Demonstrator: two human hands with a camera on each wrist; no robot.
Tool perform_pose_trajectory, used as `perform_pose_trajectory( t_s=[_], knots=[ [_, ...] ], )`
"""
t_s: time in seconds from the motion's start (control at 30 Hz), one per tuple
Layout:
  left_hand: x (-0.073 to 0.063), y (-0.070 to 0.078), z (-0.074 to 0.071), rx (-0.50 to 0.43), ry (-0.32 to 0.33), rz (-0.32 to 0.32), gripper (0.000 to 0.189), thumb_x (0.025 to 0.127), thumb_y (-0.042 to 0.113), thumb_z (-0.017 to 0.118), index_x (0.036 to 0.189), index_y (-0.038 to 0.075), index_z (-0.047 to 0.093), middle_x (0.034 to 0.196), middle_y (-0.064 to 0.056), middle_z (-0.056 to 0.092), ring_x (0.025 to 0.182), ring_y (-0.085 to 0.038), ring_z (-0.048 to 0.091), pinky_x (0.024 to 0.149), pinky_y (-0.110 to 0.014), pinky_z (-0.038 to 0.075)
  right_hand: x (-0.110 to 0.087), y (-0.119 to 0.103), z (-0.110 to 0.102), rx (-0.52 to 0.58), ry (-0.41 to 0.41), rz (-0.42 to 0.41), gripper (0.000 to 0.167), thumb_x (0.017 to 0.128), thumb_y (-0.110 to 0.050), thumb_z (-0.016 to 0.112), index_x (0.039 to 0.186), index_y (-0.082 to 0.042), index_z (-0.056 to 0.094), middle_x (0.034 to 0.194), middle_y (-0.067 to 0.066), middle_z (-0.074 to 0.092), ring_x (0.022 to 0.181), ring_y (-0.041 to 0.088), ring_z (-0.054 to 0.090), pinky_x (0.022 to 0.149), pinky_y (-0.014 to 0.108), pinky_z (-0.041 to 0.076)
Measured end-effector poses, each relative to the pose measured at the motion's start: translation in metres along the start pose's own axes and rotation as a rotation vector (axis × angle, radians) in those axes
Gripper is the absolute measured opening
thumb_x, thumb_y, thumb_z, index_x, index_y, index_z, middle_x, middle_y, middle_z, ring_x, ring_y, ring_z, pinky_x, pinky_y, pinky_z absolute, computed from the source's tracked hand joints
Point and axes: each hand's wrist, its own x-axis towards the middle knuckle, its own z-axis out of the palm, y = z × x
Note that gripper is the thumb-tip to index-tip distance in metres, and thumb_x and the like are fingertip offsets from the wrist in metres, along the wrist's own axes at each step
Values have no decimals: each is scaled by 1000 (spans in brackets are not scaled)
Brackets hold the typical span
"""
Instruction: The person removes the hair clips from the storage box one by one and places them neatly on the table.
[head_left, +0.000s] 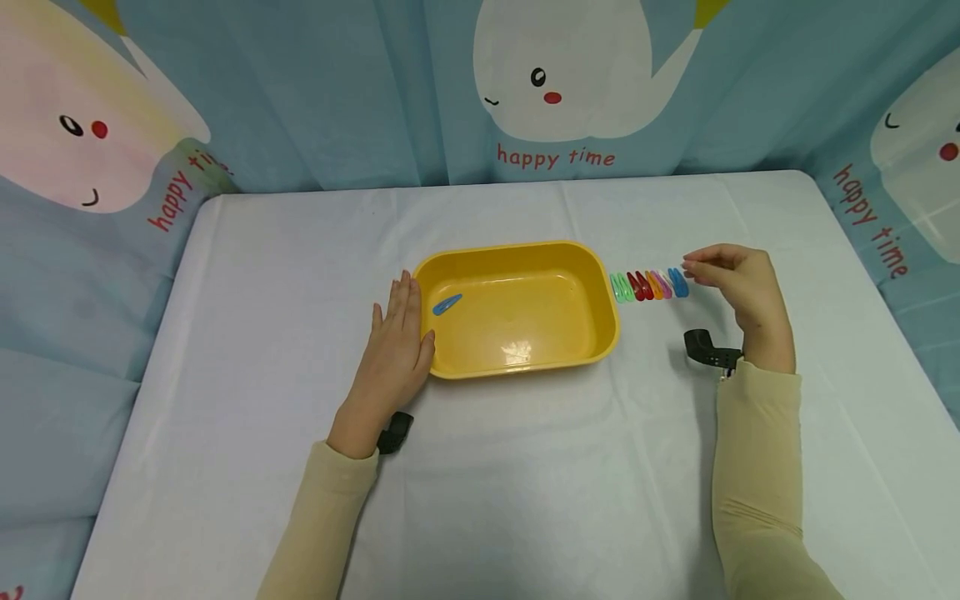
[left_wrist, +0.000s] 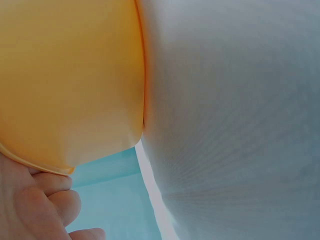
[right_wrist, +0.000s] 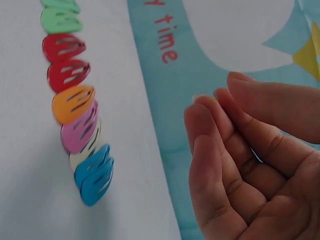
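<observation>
My left hand (head_left: 392,354) lies along the left rim of a yellow plastic tub (head_left: 517,321), its fingers straight against the edge; the left wrist view has the tub's outer wall close up. Inside the tub, near its left end, rests one blue snap hair clip (head_left: 447,304). Over the table to the right hovers my right hand (head_left: 742,292), fingers loosely bent and thumb apart from them, holding nothing. Just left of it runs a row of hair clips: green (right_wrist: 61,21), red (right_wrist: 69,75), orange (right_wrist: 73,105), pink (right_wrist: 80,131), a partly covered white one (right_wrist: 79,159), and two overlapping blue clips (right_wrist: 97,182).
A white cloth (head_left: 540,467) covers the table. Blue curtains (head_left: 315,100) with white cartoon whales hang along the back and both sides. The green end of the clip row lies close to the tub's right rim. Black wrist cameras (head_left: 708,348) sit at both wrists.
</observation>
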Motion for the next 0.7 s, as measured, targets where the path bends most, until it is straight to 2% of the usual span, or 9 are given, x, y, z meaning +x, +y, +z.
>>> perform_pose_trajectory(
  t_s=[0.23, 0.47, 0.7],
  knots=[
    [-1, 0, -1, -1, -2, 2, 64, 100, 20, 38, 148, -6, 6, 157, -15, -3, 144, -29, -1, 111, -55, 5, -7, -15, 7, 24, -22, -51, 19, 92, -16, 61, 100, 0, 68, 88, -13, 63, 81, 2, 62, 73, 12, 47],
    [-1, 0, -1, -1, 2, 8, 63, 100, 20, 38, 148, -7, 6, 156, -16, -3, 143, -31, 1, 111, -55, 5, -12, -30, 16, 94, -70, -119, 11, 90, -13, 64, 94, -6, 72, 86, -12, 66, 82, 9, 60, 74, 16, 47],
    [-1, -1, 0, -4, 7, 14, 64, 100, 20, 38, 148, -6, 6, 157, -16, -2, 143, -29, 0, 111, -56, 6, -19, -40, 24, 124, -107, -147, 13, 88, -12, 66, 95, -2, 72, 86, -9, 68, 83, 11, 60, 73, 17, 47]
  ],
)
